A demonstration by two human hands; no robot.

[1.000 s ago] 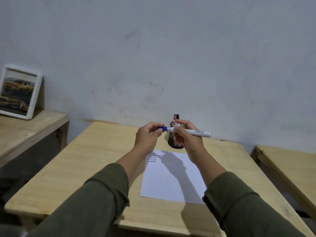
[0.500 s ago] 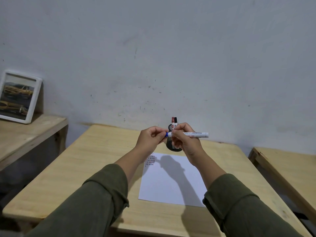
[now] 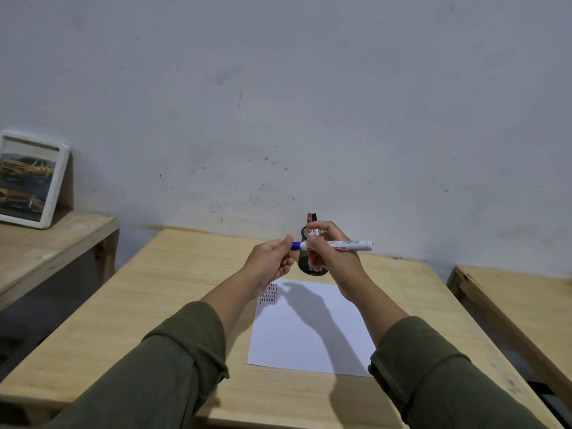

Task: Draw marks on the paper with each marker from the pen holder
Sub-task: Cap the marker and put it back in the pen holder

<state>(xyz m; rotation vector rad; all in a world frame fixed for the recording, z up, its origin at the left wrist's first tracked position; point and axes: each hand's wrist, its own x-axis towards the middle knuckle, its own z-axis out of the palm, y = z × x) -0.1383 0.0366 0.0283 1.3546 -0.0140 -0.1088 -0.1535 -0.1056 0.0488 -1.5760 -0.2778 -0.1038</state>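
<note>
Olive sleeves (image 3: pixel 173 360) run off the bottom edge. Beyond them the white paper (image 3: pixel 309 332) lies on the wooden table (image 3: pixel 154 305), its marks partly behind my left hand (image 3: pixel 269 261), which pinches the blue cap (image 3: pixel 295 245). My right hand (image 3: pixel 331 255) grips the white marker (image 3: pixel 346 245), now capped, hiding most of the mesh pen holder (image 3: pixel 306 264).

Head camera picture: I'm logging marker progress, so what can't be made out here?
- Black mesh pen holder: mostly behind both hands; marker count inside unclear.
- Blue marker cap: partly covered by left hand fingers; on or off unclear.
- White marker barrel print: too small.
- White paper marks: too small to count.
</note>
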